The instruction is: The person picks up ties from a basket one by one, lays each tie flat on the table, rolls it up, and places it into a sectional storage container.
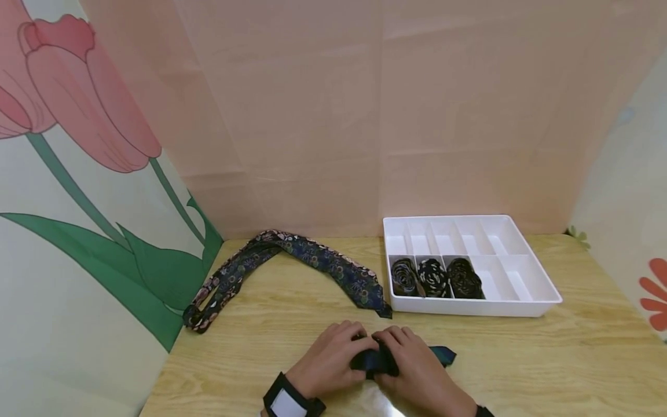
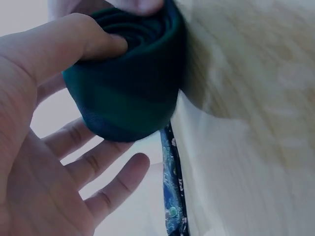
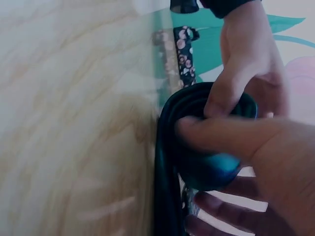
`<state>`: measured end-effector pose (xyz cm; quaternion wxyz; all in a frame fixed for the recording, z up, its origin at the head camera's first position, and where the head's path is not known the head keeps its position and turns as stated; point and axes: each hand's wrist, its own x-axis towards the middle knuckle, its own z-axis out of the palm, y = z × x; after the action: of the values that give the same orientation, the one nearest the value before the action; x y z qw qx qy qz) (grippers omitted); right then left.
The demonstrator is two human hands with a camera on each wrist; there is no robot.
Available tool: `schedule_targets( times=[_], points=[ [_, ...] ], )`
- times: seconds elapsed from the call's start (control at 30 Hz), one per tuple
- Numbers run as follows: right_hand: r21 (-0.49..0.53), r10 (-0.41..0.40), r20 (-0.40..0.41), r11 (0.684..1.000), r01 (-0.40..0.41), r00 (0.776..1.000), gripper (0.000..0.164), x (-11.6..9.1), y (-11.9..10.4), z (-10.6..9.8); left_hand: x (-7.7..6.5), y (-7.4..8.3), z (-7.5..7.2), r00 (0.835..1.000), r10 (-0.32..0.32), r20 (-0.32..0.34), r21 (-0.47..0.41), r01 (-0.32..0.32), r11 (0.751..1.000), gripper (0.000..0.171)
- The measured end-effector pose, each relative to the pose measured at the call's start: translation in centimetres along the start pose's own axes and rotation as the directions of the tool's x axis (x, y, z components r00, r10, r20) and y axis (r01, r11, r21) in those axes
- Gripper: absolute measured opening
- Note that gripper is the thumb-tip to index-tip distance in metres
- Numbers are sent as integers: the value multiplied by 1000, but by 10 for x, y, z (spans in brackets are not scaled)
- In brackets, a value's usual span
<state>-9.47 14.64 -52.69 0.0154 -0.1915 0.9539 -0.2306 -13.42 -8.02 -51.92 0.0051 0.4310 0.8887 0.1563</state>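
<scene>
A dark blue-green necktie (image 1: 372,364), mostly wound into a roll, stands on its edge on the table between both hands. Its loose tail (image 1: 443,354) sticks out past the right hand. My left hand (image 1: 336,359) pinches the roll from the left, thumb pressed on the coiled side in the left wrist view. From the right, my right hand (image 1: 414,368) grips the same roll (image 3: 206,167), with its thumb on the coils. Behind the hands lies an unrolled floral necktie (image 1: 323,260), bent in an arch across the table.
At the back right stands a white divided tray (image 1: 521,307). Three rolled dark neckties (image 1: 404,278) sit side by side in its front left compartments. A pinkish backdrop (image 1: 312,116) hangs behind the wooden table (image 1: 599,347).
</scene>
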Motion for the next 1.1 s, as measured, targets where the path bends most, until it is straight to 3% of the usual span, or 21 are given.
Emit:
schedule_targets(
  times=[0.27,0.43,0.63,0.77,1.1],
  points=[
    [-19,18,-33,1000,-18,999,57,-3,-4,0,1,4,0,1000,-1,-24,25,2,1000,60],
    [-93,25,-78,995,-32,997,65,-1,-4,0,2,5,-1,999,4,-40,3,-4,1000,50],
    [-48,55,-22,997,-57,998,58,-4,-3,-2,3,7,0,1000,3,-31,-26,-4,1000,56],
    [-18,59,-11,998,-60,998,62,-3,-3,-2,3,7,2,999,12,-34,-3,-12,1000,56],
    [-64,-1,-121,998,-7,993,59,-3,0,-3,2,7,7,999,23,-48,8,-22,1000,54]
  ],
)
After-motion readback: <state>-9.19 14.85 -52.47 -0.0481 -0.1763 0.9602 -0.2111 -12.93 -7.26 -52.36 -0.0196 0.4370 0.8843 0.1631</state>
